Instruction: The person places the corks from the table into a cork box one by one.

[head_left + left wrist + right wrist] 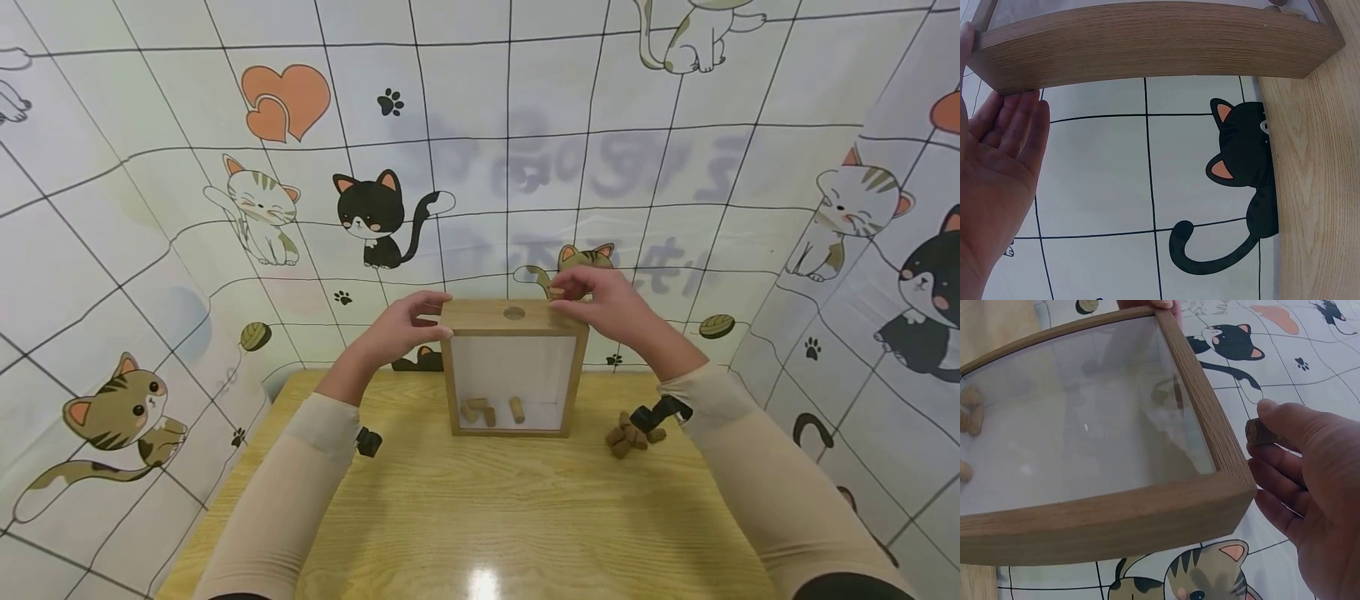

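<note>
A wooden box (476, 317) with a clear front stands upright on the table, a round hole (514, 313) in its top. Several corks (489, 416) lie on its floor inside. At the box's top left corner, my left hand (397, 329) grips the frame, thumb at the front and fingers behind. My right hand (611, 304) is above the top right corner, pinching a cork (1261, 432) between thumb and index finger. That cork is to the right of the hole, outside the box.
A loose pile of corks (626, 437) lies on the table right of the box, below my right wrist. The wooden table (480, 500) meets a wall covering (480, 183) printed with cats behind the box and on both sides.
</note>
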Demonstrator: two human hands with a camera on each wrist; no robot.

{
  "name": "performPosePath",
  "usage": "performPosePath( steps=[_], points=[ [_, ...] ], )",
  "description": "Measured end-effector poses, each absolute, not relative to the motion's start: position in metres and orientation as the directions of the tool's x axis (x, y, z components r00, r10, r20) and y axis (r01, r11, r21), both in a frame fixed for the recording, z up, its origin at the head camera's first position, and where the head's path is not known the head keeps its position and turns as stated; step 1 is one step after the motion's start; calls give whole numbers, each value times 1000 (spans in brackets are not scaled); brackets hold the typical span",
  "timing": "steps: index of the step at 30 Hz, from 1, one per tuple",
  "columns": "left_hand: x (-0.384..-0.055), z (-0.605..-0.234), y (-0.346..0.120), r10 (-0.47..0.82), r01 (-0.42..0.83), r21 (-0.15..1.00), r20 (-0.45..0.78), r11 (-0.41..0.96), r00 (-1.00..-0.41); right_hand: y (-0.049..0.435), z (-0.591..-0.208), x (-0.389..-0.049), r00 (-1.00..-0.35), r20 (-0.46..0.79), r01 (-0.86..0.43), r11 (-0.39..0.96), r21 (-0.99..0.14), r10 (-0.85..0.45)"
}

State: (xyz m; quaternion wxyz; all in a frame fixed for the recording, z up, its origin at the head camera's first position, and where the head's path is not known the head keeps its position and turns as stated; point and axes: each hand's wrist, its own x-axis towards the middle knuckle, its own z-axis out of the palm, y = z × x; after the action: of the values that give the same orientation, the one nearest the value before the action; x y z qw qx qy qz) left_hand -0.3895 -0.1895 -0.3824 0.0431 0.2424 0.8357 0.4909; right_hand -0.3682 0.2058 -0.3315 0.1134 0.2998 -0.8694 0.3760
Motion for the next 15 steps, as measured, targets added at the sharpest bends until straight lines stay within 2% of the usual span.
performPosePath(
  steps=[15],
  points=[
    [-392, -384, -190, 447, 368, 838, 171, 402, -878, 174, -322, -375, -764, 373, -634, 510, -581, -526]
  ],
)
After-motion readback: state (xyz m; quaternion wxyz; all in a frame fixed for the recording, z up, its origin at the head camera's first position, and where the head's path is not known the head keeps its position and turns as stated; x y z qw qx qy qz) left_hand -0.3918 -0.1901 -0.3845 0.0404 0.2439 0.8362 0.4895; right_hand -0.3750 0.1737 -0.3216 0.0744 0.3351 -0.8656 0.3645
